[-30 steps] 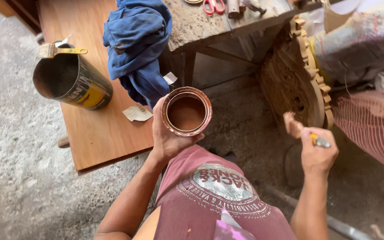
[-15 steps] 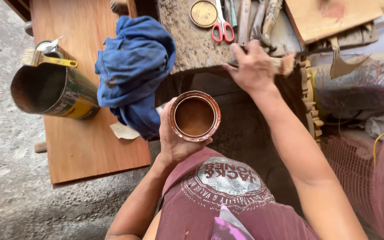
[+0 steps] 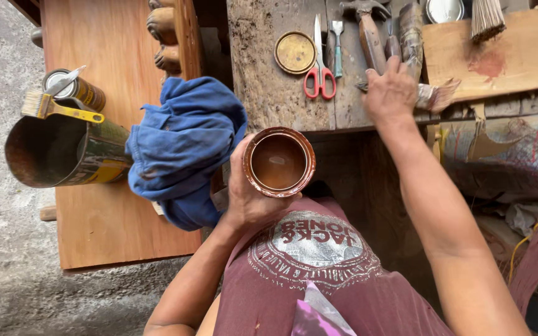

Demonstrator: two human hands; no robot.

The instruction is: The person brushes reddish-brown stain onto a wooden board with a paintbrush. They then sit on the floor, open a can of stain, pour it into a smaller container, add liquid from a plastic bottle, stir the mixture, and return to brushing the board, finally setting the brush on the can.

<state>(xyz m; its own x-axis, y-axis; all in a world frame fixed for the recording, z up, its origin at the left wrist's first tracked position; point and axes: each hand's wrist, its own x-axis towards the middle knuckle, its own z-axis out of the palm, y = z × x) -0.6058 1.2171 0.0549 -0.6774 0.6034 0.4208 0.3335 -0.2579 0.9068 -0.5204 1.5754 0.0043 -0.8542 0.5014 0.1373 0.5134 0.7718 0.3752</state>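
While the left hand [image 3: 247,199] grips the open can [image 3: 279,162] of brown liquid, the right hand [image 3: 390,93], spread flat at two o'clock over the brush [image 3: 434,96], could distract; a tilt may spill.

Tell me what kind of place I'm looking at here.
Likely a small woodworking or finishing workshop: a rough workbench with hammer and scissors, a paintbrush on a tin, and carved wood.

A small round tin [image 3: 279,162] of brown liquid (lid off) sits upright, close before the chest.
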